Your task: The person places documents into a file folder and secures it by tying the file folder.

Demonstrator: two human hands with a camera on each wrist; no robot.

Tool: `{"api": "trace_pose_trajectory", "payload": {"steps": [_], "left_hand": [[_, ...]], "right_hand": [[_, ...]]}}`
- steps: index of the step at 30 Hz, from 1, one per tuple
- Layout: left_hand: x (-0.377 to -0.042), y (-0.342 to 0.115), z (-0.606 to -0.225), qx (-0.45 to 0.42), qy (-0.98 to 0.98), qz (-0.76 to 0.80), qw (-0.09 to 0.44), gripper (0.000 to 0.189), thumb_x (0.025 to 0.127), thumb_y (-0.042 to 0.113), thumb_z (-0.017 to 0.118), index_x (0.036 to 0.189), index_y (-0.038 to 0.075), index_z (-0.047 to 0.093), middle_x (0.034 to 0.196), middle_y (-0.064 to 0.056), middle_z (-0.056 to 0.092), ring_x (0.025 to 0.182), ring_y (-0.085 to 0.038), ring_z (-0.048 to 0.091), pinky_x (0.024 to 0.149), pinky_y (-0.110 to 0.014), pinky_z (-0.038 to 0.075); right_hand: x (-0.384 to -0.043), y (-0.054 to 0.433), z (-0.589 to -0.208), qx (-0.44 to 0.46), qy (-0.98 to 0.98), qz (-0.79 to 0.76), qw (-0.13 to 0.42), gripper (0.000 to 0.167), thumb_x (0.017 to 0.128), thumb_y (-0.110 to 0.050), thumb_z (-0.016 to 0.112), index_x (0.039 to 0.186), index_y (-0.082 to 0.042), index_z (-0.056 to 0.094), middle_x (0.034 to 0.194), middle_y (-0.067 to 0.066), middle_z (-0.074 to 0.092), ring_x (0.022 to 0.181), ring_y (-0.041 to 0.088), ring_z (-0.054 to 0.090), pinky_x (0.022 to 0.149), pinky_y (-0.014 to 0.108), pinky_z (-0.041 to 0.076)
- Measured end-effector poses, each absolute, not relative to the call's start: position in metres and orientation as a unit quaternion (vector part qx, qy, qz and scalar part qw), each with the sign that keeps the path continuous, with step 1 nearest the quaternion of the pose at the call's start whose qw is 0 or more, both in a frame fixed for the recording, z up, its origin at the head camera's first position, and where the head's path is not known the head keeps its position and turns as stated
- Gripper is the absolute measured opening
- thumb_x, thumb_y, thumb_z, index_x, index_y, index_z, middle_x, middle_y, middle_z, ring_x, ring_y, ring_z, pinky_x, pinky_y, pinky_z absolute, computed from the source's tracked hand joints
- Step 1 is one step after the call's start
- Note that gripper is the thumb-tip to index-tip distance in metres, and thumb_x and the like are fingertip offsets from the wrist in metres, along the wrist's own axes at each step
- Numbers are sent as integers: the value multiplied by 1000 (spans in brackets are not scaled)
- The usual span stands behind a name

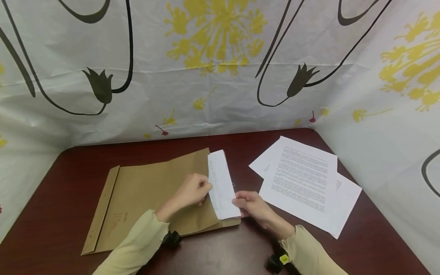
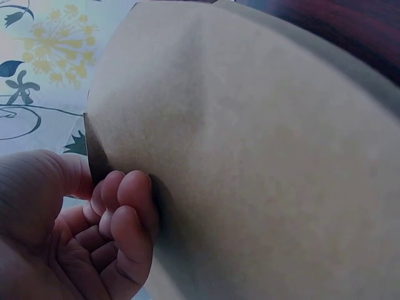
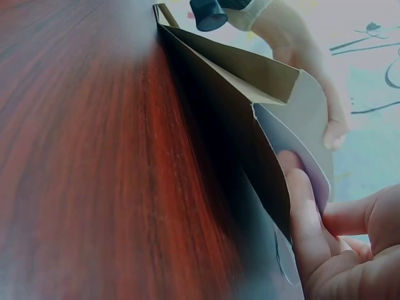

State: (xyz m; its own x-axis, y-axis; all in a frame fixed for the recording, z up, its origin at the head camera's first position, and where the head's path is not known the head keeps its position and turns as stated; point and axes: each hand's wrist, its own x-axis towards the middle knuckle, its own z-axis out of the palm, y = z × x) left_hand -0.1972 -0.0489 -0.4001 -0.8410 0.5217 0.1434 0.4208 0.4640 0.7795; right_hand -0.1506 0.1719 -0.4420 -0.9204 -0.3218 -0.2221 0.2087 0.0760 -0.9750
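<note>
A brown paper document envelope [image 1: 148,198] lies on the table with its open end to the right. White printed paper [image 1: 222,187] sticks out of that mouth; the rest of it is hidden inside. My left hand [image 1: 194,189] pinches the upper edge of the mouth between thumb and curled fingers, also plain in the left wrist view, where the envelope's panel [image 2: 250,150] fills most of the picture. At the paper's near right corner, my right hand [image 1: 254,208] pinches it between thumb and fingers. In the right wrist view, the mouth gapes around the paper [image 3: 297,147].
Several loose printed sheets [image 1: 302,179] overlap on the right side of the dark red wooden table [image 1: 227,252]. A white cloth [image 1: 206,91] with flower prints hangs behind the table and along its sides. Black cameras [image 1: 172,240] are strapped at both wrists.
</note>
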Motion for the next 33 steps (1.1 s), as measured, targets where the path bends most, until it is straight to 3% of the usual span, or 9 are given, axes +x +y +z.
{"api": "trace_pose_trajectory", "payload": {"steps": [9,22,28,33], "left_hand": [[-197,-47,-400,273,854,439,54,27,81,0,48,55,8,46,42,5,45,33,-5,46,38,-20,31],[-197,-47,-400,267,853,445,59,27,81,1,49,56,8,46,42,5,46,33,-5,46,37,-19,31],[-196,-46,-401,274,850,446,52,27,80,1,49,55,8,46,42,6,46,33,-4,45,36,-18,30],[-196,-45,-403,285,847,447,43,29,79,-1,47,53,9,42,41,6,46,33,-3,45,36,-17,28]], "right_hand": [[-155,156,-443,-47,706,-670,223,23,90,-5,54,99,16,56,74,3,63,63,8,60,55,20,50],[-157,141,-447,-57,710,-655,250,23,90,-3,54,101,16,59,74,6,65,65,10,61,58,23,53],[-162,125,-448,-87,720,-632,275,23,89,2,46,103,14,60,71,3,61,60,8,56,57,23,52],[-165,115,-450,-91,716,-628,291,30,80,10,40,103,16,59,75,3,63,63,9,57,59,24,50]]}}
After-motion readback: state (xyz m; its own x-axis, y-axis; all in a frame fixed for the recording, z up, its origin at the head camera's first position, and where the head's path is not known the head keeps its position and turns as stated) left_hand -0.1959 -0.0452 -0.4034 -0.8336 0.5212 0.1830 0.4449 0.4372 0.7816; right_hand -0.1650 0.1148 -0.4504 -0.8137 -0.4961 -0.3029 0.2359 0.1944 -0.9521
